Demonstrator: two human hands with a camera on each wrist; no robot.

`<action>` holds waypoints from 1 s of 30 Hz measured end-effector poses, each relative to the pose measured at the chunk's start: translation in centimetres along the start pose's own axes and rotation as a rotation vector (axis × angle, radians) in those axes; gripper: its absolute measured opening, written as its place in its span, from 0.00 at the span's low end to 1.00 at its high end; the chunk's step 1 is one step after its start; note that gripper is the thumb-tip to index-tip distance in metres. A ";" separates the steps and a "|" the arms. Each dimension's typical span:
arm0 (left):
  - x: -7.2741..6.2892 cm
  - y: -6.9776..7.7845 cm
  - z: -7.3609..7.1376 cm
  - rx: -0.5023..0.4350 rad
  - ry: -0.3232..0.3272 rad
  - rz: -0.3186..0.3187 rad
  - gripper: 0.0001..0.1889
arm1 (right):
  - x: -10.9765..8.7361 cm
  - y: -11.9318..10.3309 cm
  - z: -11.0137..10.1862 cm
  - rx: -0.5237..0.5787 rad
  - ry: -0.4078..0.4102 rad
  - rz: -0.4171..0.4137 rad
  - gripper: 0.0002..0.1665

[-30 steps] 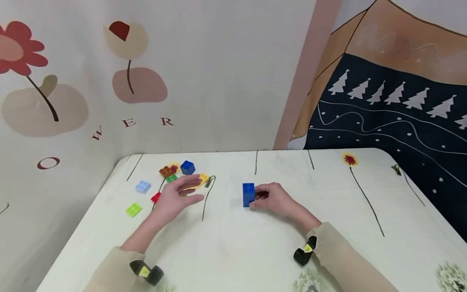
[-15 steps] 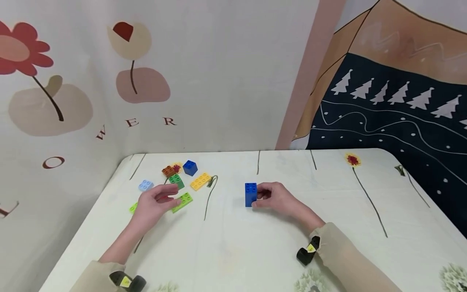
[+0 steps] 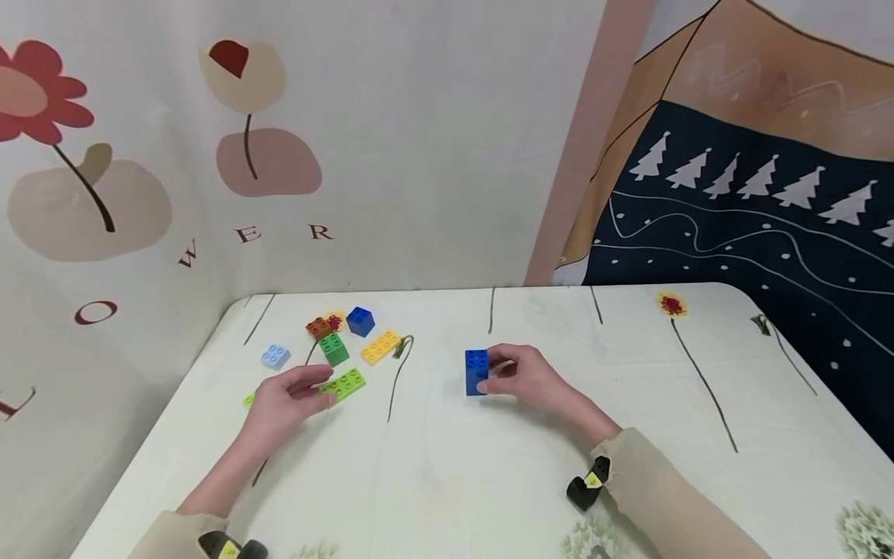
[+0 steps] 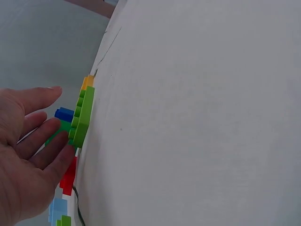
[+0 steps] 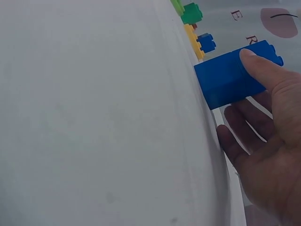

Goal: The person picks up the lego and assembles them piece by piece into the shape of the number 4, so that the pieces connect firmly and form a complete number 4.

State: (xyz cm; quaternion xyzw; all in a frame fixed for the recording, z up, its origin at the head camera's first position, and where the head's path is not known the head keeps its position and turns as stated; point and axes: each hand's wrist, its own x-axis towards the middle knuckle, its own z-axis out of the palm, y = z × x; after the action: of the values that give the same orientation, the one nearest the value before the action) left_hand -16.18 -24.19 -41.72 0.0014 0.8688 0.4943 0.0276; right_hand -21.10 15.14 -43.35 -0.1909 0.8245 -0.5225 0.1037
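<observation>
A tall blue toy brick [image 3: 476, 373], studs up, stands at the middle of the table. My right hand [image 3: 525, 380] holds it from the right, thumb [image 5: 258, 66] along its side. My left hand [image 3: 281, 404] hovers at the near end of a long lime-green brick [image 3: 344, 385], fingers slightly bent and nothing in its grasp. In the left wrist view, the long lime-green brick [image 4: 83, 117] lies just past the fingertips. Behind the left hand's fingers, a red brick [image 4: 69, 176] shows, hidden in the head view.
Around the left hand lie a light blue brick [image 3: 275, 356], a green brick [image 3: 334, 349], a brown brick [image 3: 317, 328], a smaller blue brick [image 3: 360, 321] and a yellow brick [image 3: 380, 347]. Another lime-green brick [image 3: 248, 400] is mostly covered by the left hand. A patterned cloth [image 3: 433, 481] covers the table.
My left hand has moved left and toward me, from over the yellow brick to the long lime-green brick. The right hand keeps its hold on the tall blue brick.
</observation>
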 end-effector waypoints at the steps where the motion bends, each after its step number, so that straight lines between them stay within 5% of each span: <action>1: 0.0 -0.1 0.0 -0.003 -0.003 0.003 0.27 | 0.0 0.0 0.1 0.013 0.007 -0.006 0.26; 10: 0.3 -0.6 0.3 0.055 -0.045 0.019 0.28 | 0.0 -0.2 0.5 0.145 0.033 -0.008 0.25; 30: 1.3 -0.2 0.9 0.235 -0.033 0.002 0.27 | 0.3 0.3 0.5 0.162 0.050 0.029 0.22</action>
State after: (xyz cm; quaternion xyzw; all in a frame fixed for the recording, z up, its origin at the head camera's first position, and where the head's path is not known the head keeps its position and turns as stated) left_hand -17.43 -23.45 -42.38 0.0136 0.9202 0.3890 0.0413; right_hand -21.29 14.70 -43.81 -0.1569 0.7846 -0.5904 0.1055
